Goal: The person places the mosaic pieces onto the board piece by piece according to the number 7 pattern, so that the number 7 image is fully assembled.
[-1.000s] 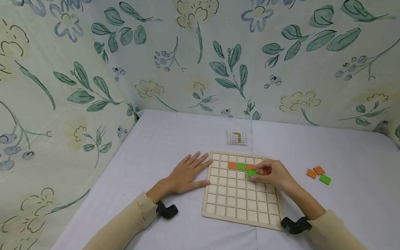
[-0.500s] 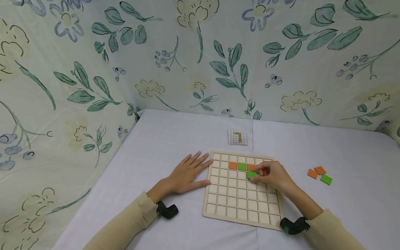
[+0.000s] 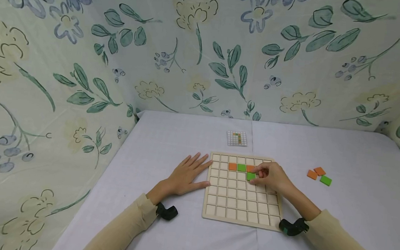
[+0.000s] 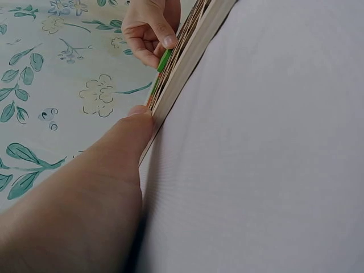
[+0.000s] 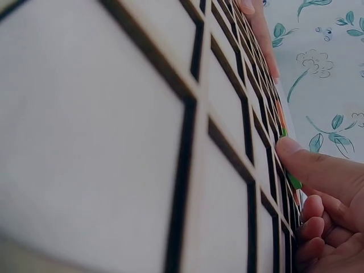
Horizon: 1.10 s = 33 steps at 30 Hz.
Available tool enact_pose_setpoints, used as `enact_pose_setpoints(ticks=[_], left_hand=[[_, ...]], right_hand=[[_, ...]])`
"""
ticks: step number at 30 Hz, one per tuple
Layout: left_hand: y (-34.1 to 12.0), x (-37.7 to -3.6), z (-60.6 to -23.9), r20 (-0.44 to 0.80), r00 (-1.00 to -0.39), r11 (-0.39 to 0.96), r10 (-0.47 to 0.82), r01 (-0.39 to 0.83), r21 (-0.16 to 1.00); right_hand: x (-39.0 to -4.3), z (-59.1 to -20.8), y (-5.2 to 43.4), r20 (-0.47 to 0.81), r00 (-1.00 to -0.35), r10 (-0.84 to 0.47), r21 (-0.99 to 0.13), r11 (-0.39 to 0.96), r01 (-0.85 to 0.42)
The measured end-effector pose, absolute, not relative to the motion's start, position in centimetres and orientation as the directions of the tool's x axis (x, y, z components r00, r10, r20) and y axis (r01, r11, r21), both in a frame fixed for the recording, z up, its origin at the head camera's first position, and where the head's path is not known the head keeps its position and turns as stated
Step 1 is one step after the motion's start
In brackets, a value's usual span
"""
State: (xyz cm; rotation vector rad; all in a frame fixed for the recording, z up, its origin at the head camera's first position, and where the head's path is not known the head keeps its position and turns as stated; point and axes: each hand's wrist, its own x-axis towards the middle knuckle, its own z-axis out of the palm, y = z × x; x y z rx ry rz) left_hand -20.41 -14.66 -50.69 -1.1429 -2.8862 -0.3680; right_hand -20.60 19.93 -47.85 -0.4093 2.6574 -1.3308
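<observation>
A wooden grid board (image 3: 231,200) lies on the white cloth. My right hand (image 3: 273,178) pinches a green square tile (image 3: 250,176) between thumb and finger, over a cell in the third row. In the left wrist view that green tile (image 4: 164,60) sits tilted at the board's surface. Along the row just above, an orange tile (image 3: 232,166), a green tile (image 3: 241,167) and another orange tile (image 3: 250,168) lie side by side; fingers partly cover the last. With fingers spread, my left hand (image 3: 186,176) rests on the cloth, its fingertips touching the board's left edge.
Beyond the board lies a small pattern card (image 3: 236,138) with a coloured grid. To the right are two loose orange tiles (image 3: 312,174) and a loose green tile (image 3: 325,180). A floral curtain (image 3: 225,64) hangs behind the table.
The green tile in my right hand has shifted slightly toward me and lower, lining up with the cell under the orange tile. My left hand has stayed in place.
</observation>
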Motion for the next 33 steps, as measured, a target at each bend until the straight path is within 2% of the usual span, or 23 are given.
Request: enact_pose_setpoints(ticks=[26,33], left_hand=[[-14.5,-20.6,-50.8,0.092,-0.738,0.71,0.669,0.671,0.214],[-14.4,-20.5,-50.6,0.087,-0.741,0.714,0.666,0.666,0.214]], right_hand=[[-20.6,-46.9,20.5,0.004,-0.949,-0.316,-0.801,0.566,-0.192],[-20.6,-46.0,21.8,-0.018,-0.956,-0.294,-0.843,0.518,-0.144]])
